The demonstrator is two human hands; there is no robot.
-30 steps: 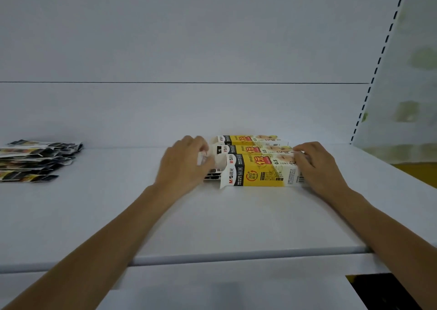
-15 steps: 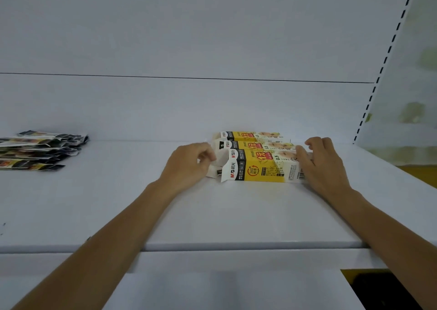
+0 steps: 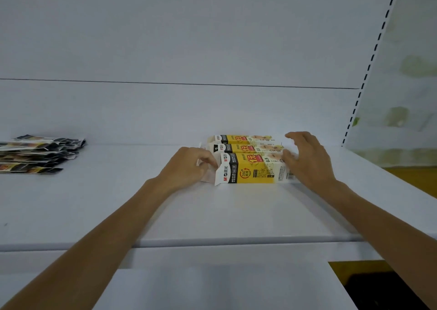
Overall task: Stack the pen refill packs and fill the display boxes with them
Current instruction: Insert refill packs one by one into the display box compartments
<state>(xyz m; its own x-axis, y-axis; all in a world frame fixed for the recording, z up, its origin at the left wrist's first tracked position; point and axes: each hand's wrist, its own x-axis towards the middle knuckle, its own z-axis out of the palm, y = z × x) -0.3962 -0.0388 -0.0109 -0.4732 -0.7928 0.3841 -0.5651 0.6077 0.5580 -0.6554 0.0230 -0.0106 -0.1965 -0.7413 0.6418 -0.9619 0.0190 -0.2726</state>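
Note:
Three yellow, white and black display boxes lie side by side on the white shelf (image 3: 236, 215): the nearest box (image 3: 251, 171), a middle box (image 3: 246, 147) and a far box (image 3: 241, 139). My left hand (image 3: 186, 168) is at the left end of the nearest box, fingers pinched on its white end flap. My right hand (image 3: 307, 158) rests against the right end of the nearest box, thumb on its top and fingers spread and lifted. A pile of pen refill packs (image 3: 35, 153) in dark wrappers lies at the far left of the shelf.
A white back wall (image 3: 189, 49) rises behind the boxes. A slotted upright (image 3: 369, 68) borders the shelf on the right. The shelf's front edge (image 3: 212, 241) runs across below my forearms, with another white surface (image 3: 212, 286) beneath it.
My left hand has stayed at the nearest box's left flap. My right hand has lifted and spread its fingers at the right end. The view has shifted slightly.

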